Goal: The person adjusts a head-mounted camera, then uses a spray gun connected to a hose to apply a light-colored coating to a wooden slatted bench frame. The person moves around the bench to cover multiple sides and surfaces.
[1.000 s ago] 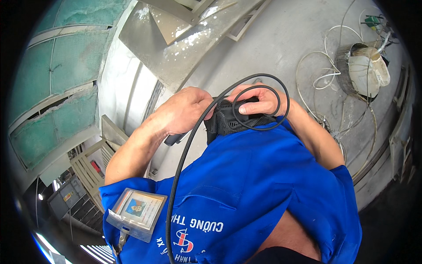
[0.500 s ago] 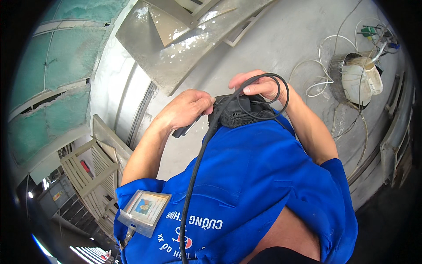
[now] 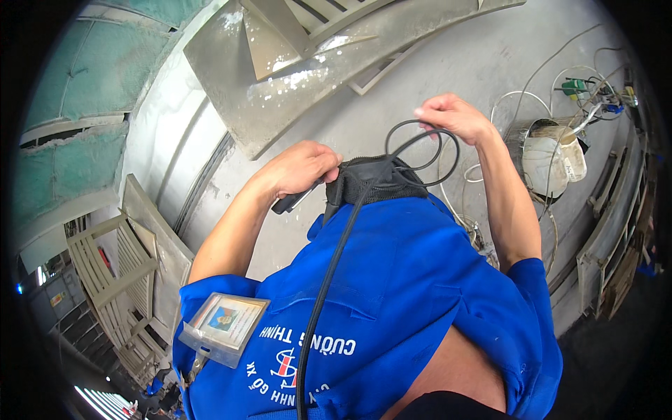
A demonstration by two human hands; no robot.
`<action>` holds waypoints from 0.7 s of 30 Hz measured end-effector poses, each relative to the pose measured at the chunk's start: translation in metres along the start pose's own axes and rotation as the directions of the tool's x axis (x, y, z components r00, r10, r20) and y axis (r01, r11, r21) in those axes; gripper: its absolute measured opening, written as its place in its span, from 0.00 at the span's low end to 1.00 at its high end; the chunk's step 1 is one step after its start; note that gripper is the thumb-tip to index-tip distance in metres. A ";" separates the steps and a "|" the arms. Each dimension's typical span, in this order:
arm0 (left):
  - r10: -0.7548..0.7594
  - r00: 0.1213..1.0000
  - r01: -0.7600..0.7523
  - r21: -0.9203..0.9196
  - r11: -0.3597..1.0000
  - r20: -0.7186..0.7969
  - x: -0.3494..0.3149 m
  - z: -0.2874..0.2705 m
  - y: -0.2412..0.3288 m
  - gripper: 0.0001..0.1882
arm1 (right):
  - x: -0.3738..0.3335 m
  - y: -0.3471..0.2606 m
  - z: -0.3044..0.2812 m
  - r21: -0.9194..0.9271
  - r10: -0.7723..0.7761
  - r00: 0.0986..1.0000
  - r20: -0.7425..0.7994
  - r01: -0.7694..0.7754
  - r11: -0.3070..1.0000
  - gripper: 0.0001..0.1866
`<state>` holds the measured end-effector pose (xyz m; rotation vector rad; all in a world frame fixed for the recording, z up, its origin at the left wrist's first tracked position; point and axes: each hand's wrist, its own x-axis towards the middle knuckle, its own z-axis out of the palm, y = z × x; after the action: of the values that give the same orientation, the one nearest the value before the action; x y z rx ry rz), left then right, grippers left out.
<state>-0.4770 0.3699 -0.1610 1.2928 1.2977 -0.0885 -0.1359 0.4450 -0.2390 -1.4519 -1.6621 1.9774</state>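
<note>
A black mesh pouch (image 3: 378,183) sits at my waist against the blue shirt (image 3: 392,259). My left hand (image 3: 308,168) is closed, its thumb and fingers pinching the pouch's left edge. Below that hand a dark flat piece (image 3: 297,199) juts out; its kind is unclear. A black cable (image 3: 336,255) runs up the shirt to the pouch and loops above its right side. My right hand (image 3: 453,119) is raised beyond the pouch, fingers curled at the top of the cable loops, seemingly pinching them. The fingertips are slightly blurred.
Ahead lies a large grey panel (image 3: 280,105) with white spots. On the floor to the right are a bucket-like container (image 3: 549,157), hoses and tangled wires. Slatted wooden pieces (image 3: 115,269) stand at left, long boards (image 3: 609,224) at right. A badge (image 3: 227,325) hangs from my shirt.
My right hand has moved up and right, away from the pouch, and the cable loops have shifted off the pouch's front. My left hand stays at the pouch's left edge.
</note>
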 end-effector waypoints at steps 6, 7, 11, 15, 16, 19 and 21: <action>-0.062 0.998 0.063 0.094 0.994 -0.014 0.006 -0.006 0.022 0.20 | 0.030 -0.086 0.057 -0.392 -0.504 0.839 0.206 0.543 0.743 0.19; -0.090 0.996 0.092 0.115 0.989 -0.025 0.006 -0.007 0.023 0.19 | 0.030 -0.094 0.069 -0.431 -0.387 0.867 0.313 0.493 0.756 0.18; -0.105 0.993 0.109 0.069 0.992 -0.054 0.006 -0.007 0.019 0.18 | 0.026 -0.106 0.099 -0.546 -0.168 0.925 0.341 0.341 0.766 0.19; -0.068 0.996 0.065 -0.051 0.997 -0.055 0.001 -0.002 0.007 0.18 | 0.022 -0.098 0.109 -0.441 -0.231 0.939 0.256 0.326 0.836 0.19; -0.054 0.997 0.050 -0.067 0.996 -0.054 -0.002 -0.001 0.006 0.18 | 0.022 -0.096 0.111 -0.403 -0.253 0.933 0.255 0.341 0.849 0.19; -0.018 0.985 0.029 0.061 0.998 -0.173 -0.012 0.006 0.005 0.21 | 0.025 -0.093 0.117 -0.418 -0.306 0.921 0.242 0.383 0.824 0.18; 0.066 0.972 -0.028 0.166 0.986 -0.225 -0.017 0.011 0.006 0.24 | 0.026 -0.093 0.123 -0.499 -0.330 0.916 0.229 0.401 0.768 0.17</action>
<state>-0.4722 0.3548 -0.1474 1.5065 1.4794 -0.0106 -0.2807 0.4150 -0.1883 -1.0147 -2.4815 1.4740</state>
